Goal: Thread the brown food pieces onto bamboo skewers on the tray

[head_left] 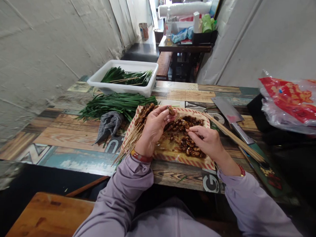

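Left hand [153, 128] pinches a meat piece [171, 111] over the paper-lined tray [172, 157] on the worktop [68, 135]; right hand [208, 141], fingertips drawn narrow, touches the meat pile [189, 148] at the tray's middle.

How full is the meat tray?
Partly full. Brown meat fills the far and right parts of the tray, but the bare yellow bottom shows near the left hand.
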The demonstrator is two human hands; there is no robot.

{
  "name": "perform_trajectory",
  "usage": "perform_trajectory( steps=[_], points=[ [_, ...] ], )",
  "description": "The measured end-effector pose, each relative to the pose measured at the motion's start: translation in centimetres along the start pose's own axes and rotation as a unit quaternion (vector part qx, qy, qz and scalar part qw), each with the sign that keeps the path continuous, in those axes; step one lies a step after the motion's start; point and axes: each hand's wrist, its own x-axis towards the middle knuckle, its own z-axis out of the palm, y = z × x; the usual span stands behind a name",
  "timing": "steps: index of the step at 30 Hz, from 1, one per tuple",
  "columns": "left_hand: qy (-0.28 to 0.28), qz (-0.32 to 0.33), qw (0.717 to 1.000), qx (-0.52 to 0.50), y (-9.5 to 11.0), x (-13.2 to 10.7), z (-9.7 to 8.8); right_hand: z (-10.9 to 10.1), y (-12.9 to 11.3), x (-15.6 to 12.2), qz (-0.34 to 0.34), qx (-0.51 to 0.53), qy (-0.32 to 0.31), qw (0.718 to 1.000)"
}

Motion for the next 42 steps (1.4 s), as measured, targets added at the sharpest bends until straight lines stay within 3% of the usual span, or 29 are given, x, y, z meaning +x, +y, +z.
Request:
perform_trajectory(
  steps=[9, 28, 42],
  points=[
    [0.031, -0.013, 0.999, 0.001, 0.32, -0.03, 0.06, 0.13, 0.13, -0.25, -0.015, -0.005, -0.023, 1.000],
    [0.014, -0.015, 1.000, -0.003, 0.26, -0.12, 0.13, 0.30, 0.39, -0.34, 0.001, -0.006, -0.031, 0.999],
    [0.036, -0.022, 0.999, 0.027, -0.38, 0.01, 0.28, 0.56, 0.48, -0.56, -0.012, -0.033, -0.004, 0.999]
  ],
)
